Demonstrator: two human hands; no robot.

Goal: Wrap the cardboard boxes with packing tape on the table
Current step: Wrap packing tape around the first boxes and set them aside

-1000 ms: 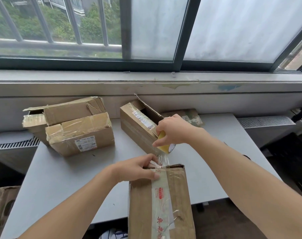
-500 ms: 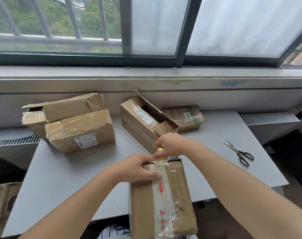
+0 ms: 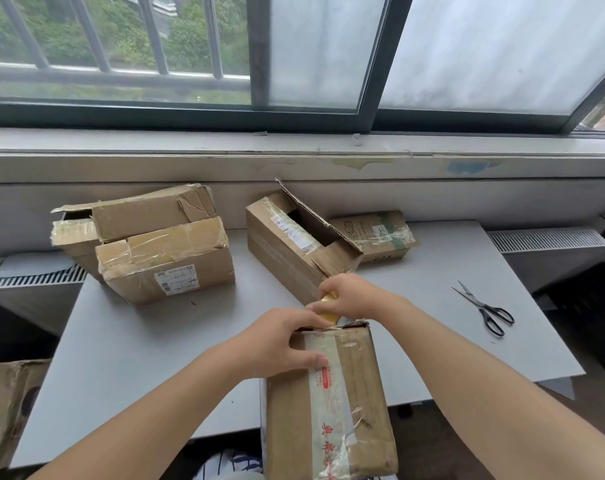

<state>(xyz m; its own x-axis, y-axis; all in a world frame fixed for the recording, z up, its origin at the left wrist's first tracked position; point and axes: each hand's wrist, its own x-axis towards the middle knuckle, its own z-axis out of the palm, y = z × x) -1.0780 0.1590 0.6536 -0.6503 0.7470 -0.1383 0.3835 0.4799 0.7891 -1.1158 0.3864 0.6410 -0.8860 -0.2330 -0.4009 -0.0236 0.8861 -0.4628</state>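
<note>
Lying lengthwise, box (image 3: 361, 393) points toward the window (image 3: 467, 46).

Two arms enter from the bottom edge, left hand (image 3: 280, 344) and right hand (image 3: 349, 294) uncovered, left forearm (image 3: 162, 414) and right forearm (image 3: 484, 368) bare right up to the frame edge (any sleeve ends out of view). Nails look short and plain where they show, the left thumb (image 3: 320, 360) clearest. Low between the arms is a patch of white fabric (image 3: 232, 462) with dark blue stripes or check, worn by the person, too cropped to tell which garment.
</note>
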